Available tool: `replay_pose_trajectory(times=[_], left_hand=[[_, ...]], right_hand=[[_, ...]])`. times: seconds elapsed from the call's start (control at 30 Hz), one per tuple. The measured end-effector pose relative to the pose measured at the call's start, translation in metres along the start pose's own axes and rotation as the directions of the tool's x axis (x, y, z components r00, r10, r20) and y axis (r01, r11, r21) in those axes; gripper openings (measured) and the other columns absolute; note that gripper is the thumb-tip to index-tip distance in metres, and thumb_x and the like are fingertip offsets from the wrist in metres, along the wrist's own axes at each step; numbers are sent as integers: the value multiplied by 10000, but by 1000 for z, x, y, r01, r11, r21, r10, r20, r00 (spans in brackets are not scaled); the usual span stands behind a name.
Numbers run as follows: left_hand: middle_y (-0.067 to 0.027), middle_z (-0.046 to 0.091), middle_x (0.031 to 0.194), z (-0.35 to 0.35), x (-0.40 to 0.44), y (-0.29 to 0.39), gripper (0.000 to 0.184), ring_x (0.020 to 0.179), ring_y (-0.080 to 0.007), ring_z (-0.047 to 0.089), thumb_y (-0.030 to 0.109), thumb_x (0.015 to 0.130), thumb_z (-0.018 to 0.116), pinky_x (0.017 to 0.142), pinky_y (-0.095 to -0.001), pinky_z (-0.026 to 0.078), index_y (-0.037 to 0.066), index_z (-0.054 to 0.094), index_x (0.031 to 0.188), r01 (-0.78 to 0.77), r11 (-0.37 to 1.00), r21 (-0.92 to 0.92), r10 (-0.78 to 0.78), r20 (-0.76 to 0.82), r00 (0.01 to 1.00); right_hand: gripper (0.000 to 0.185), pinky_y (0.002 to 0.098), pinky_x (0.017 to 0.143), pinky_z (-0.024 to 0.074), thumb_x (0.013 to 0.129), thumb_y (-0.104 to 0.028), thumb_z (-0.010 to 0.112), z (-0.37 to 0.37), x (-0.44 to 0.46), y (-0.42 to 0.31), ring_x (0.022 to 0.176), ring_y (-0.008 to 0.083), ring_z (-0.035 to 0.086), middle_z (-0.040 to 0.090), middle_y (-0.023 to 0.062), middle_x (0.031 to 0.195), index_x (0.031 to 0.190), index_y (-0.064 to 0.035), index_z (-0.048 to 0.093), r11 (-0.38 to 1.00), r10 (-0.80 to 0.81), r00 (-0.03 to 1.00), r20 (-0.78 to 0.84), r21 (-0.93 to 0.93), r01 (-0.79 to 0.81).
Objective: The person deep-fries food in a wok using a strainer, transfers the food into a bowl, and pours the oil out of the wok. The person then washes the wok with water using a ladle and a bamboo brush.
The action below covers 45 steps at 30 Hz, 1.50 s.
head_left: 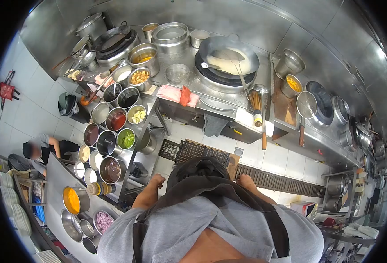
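Observation:
My left hand [158,180] hangs beside the dark apron [202,175], below the counter. Its fingers look loose and apart, with nothing visible in them. On the other side hangs my right hand [245,179]; its fingers are mostly hidden from above. Neither hand touches the cookware. Ahead, a wok [228,55] sits on a burner with pale liquid in it and a long-handled wire strainer [241,74] resting inside. A bamboo brush [257,107] and a ladle [263,116] lie at the counter's front edge.
Left are pots of sauces, green vegetables [126,138] and fried pieces [140,77], plus a bowl of sliced onion [103,221]. Pink cloths [176,95] lie on the counter. A mesh skimmer [306,105] is at right. Another person [48,149] is far left. A drain grate [281,179] crosses the floor.

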State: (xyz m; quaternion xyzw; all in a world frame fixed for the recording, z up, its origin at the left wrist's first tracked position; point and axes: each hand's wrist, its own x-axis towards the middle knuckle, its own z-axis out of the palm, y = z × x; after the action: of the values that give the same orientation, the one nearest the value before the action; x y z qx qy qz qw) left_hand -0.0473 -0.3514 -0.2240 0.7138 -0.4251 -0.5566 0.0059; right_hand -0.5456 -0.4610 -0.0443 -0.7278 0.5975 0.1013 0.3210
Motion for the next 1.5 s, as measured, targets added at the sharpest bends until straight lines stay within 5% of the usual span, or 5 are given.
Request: replay_pose_trajectory(times=[0.23, 0.63, 1.5], left_hand=[[-165, 545, 600, -13, -16, 4, 117, 462, -240, 571, 62, 756, 471, 427, -396, 522, -28, 529, 709, 43, 999, -7, -43, -1, 999], [-193, 659, 800, -10, -18, 21, 237, 649, -271, 682, 81, 778, 472, 503, -377, 578, -77, 603, 898, 16, 995, 99, -20, 30, 999], [-186, 625, 771, -7, 5, -5, 198, 616, -273, 662, 77, 767, 496, 477, -392, 566, -75, 576, 865, -23, 999, 30, 22, 28, 999]], right_hand=[[257, 461, 833, 490, 801, -170, 484, 14, 16, 9, 880, 393, 631, 647, 240, 880, 851, -32, 694, 998, 10, 1000, 12, -54, -9], [212, 447, 791, 498, 797, -162, 540, 11, 33, -5, 841, 374, 635, 644, 227, 845, 876, -47, 700, 998, -47, 998, -31, -38, 46], [252, 472, 799, 497, 805, -188, 494, 11, 33, -5, 854, 398, 627, 635, 247, 852, 848, -36, 691, 1000, -11, 999, -43, 8, 11]])
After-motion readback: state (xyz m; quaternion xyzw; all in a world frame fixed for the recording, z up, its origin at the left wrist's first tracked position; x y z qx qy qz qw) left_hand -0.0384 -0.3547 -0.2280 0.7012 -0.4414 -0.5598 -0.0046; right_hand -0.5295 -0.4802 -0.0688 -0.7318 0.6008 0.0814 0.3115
